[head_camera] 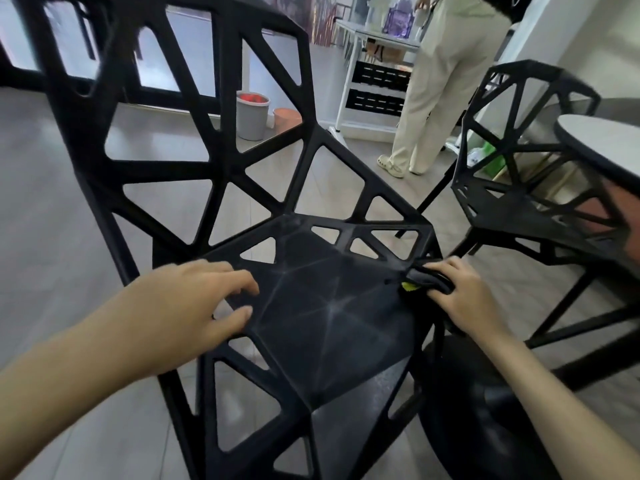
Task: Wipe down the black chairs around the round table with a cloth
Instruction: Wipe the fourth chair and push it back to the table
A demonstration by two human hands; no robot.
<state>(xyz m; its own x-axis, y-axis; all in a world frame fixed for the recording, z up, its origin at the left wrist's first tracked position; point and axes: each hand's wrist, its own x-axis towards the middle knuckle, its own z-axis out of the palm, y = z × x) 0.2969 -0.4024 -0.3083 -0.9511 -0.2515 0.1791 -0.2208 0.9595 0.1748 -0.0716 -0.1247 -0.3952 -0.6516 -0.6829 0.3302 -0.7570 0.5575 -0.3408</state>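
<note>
A grey tiled floor [41, 188] fills the room, running back to a white wall [585, 46] on the right. A black chair [322, 317] of open triangular lattice stands in the middle, its seat facing up and its back rising at the left. A second black chair [519, 206] stands further right, tucked against the round table [602, 147], whose pale top shows at the right edge. Behind, a person in cream trousers [440, 84] stands at a white shelf unit [374, 74]. A grey bucket [252, 116] sits on the floor beyond the chair back. The left hand [194, 306] rests on the seat's left edge, fingers relaxed, grasping nothing. The right hand [464, 292] grips a dark cloth [429, 280] pressed against the seat's right edge.
</note>
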